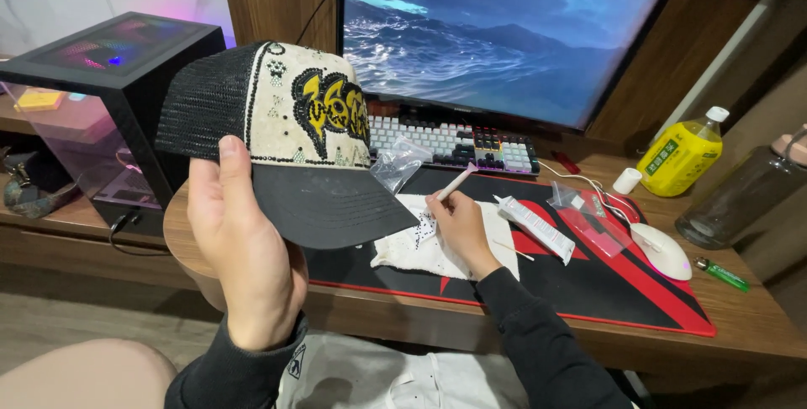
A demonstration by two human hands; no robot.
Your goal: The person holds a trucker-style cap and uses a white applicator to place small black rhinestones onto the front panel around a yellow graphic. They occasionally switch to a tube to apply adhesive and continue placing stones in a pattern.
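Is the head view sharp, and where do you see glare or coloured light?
Head view: mostly sharp; the cap in the left hand is crisp, the right hand too. The monitor glows bright blue; pink-purple light tints the computer case. Edges bend slightly.

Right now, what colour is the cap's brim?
Black brim, seen in the head view.

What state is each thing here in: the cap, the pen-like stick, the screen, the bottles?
Cap: held up in left hand, front partly studded.
Stick: gripped in right hand, tip on white cloth.
Monitor: on, showing waves.
Yellow bottle: upright, capped.
Glue tube: lying flat.
Small bag: lying crumpled.
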